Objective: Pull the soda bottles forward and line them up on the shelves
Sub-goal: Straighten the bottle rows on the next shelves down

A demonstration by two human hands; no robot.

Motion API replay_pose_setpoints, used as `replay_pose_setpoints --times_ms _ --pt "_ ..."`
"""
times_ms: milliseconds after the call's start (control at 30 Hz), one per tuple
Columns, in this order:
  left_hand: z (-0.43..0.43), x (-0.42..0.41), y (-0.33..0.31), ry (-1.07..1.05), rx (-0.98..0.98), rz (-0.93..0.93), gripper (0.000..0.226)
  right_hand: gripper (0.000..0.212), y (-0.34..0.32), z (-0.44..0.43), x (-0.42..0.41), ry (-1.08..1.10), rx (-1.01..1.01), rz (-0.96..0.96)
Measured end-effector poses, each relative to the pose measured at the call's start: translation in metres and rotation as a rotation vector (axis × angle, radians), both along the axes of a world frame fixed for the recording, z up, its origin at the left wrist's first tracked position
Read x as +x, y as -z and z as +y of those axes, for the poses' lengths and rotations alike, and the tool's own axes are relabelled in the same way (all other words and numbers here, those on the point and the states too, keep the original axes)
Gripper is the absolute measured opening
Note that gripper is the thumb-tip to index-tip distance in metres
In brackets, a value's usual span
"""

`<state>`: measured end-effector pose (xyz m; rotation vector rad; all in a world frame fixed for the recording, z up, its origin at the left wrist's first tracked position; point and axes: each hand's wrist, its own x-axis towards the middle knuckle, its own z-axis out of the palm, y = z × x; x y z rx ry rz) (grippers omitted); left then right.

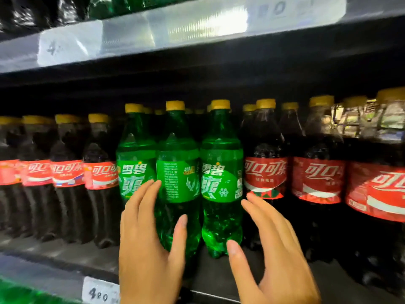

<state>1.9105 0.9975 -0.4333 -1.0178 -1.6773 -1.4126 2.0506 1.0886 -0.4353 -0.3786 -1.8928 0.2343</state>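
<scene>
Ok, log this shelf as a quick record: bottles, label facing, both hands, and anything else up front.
front centre: three green bottles, yellow caps
flanks: cola bottles, red labels, both sides
label facing: middle green bottle shows its back print; the other two face out
left hand: open, in front of the middle green bottle, contact unclear
right hand: open, by the rightmost green bottle, holding nothing
other: price tag on the shelf edge

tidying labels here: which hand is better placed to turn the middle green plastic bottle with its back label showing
Left. The left hand brackets the middle green plastic bottle, fingers at its left side, thumb on its front; the right hand flanks the rightmost green plastic bottle.
</scene>
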Motion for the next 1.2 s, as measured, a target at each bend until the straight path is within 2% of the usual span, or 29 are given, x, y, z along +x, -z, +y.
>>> replay_pose_setpoints --times_ms 67,200,267,367,500,667,767,967,1200 --pt "-0.001 -0.006 0.0 -0.001 -0.016 -0.048 0.066 0.058 -0.004 0.0 -0.003 0.008 -0.014 0.012" --pt "-0.001 -0.009 -0.003 0.043 -0.059 -0.097 0.093 0.055 -0.032 0.003 -0.01 0.101 0.0 0.02" --pt "0.0 -0.012 -0.001 0.06 -0.125 -0.069 0.104 0.048 -0.057 0.005 -0.015 0.156 0.03 0.046" --pt "-0.002 -0.015 0.0 0.09 -0.193 0.009 0.109 0.038 -0.096 0.006 -0.025 0.225 0.066 0.072" --pt "-0.01 -0.024 0.002 0.113 -0.253 0.093 0.106 0.039 -0.139 -0.006 -0.048 0.362 0.192 0.002" --pt "-0.025 -0.052 0.0 0.147 -0.168 0.248 0.061 0.038 -0.171 -0.014 -0.08 0.271 0.255 -0.238" --pt "-0.035 -0.076 -0.013 0.162 -0.083 0.299 0.049 0.037 -0.183 -0.006 -0.088 0.292 0.206 -0.387" --pt "-0.043 -0.099 -0.037 0.156 -0.104 0.306 0.065 0.034 -0.202 -0.004 -0.088 0.287 0.187 -0.532" --pt "-0.046 -0.109 -0.037 0.019 -0.23 0.404 0.07 0.025 -0.215 -0.005 -0.098 0.241 0.18 -0.52"
